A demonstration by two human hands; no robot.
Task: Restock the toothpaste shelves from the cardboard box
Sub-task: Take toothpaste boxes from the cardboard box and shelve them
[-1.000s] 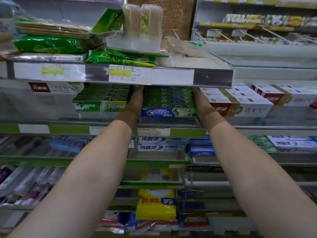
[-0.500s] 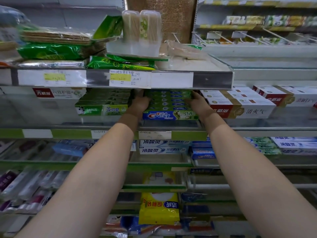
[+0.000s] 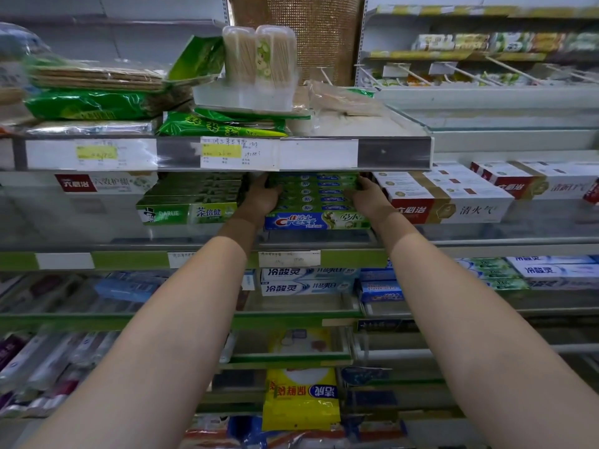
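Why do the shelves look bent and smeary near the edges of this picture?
Head view: the wide-angle lens bows the shelf rail and stretches the forearms; the Crest boxes between the left hand and right hand are sharp, the corner products blurred; the hands sit in the upper shelf's shadow.

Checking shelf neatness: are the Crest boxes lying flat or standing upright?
Lying flat: the Crest boxes lie stacked, long sides forward, with the left hand and right hand at the stack's ends.
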